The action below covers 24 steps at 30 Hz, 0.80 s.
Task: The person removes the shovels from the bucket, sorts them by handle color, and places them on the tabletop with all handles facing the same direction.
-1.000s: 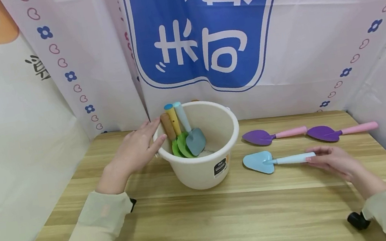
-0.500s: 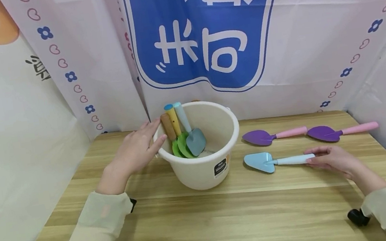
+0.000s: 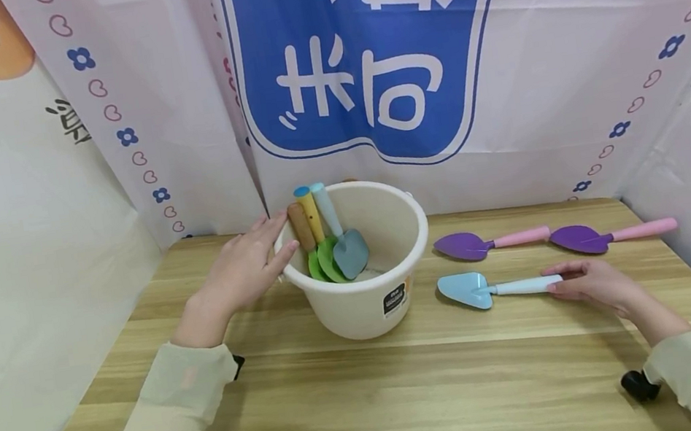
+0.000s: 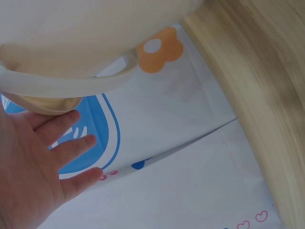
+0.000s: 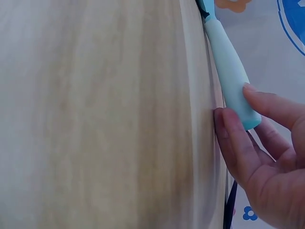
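At the back of the wooden table stands a white bucket. My left hand rests against its left rim, fingers extended; the left wrist view shows them straight beside the bucket's handle. Inside the bucket lean a brown-handled trowel, a yellow-handled trowel and a trowel with a grey-blue blade. To the right, my right hand pinches the end of a light blue trowel's handle between thumb and fingers. That trowel lies level, close over the table, its blade pointing at the bucket.
Behind the light blue trowel, two purple trowels with pink handles, one nearer the bucket and one farther right, lie in a row. Printed white cloth walls in the table at the back and sides.
The light blue trowel's blade has shifted slightly right and turned a little. My right hand has crept slightly left along its handle. The left hand and bucket have stayed still.
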Tool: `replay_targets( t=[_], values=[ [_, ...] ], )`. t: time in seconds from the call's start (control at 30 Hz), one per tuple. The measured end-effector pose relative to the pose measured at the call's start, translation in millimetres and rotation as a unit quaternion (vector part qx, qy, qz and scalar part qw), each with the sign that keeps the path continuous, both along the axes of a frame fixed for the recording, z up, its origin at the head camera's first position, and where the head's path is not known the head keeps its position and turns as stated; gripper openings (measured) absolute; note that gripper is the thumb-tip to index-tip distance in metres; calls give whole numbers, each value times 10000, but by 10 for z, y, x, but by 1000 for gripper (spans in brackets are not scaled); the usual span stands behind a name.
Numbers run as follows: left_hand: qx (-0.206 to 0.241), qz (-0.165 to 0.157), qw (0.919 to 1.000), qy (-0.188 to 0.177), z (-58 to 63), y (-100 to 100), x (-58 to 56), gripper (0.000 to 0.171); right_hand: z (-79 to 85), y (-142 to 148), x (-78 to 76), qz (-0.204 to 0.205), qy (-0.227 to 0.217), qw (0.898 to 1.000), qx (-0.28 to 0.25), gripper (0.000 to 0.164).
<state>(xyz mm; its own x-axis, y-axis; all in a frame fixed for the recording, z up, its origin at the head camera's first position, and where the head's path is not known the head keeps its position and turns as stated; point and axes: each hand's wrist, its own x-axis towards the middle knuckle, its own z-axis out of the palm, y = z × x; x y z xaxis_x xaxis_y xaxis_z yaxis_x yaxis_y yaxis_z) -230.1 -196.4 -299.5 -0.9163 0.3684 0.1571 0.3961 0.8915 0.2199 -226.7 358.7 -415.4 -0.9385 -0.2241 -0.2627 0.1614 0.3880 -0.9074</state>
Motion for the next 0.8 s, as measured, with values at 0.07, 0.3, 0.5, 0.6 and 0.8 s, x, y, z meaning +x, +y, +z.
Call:
replay_targets(
  t=[0.07,0.3,0.5,0.6,0.8],
  values=[
    [-7,-1,10000,-5,2,2,-1,69,1,1,-4,55,175,9992,367,54],
    [-10,-3,10000,-27,1,7,-8,69,38,-1,-28,232,527,9927,1062,52],
    [16,-5,10000,-38,8,4,-7,69,101,13,-40,405,806,9859,1411,48],
    [18,-20,10000,-24,24,5,-2,68,143,48,-53,483,879,9819,1605,48],
    [4,-19,10000,-51,33,8,6,69,263,65,-61,626,983,9801,1607,47]
  ],
)
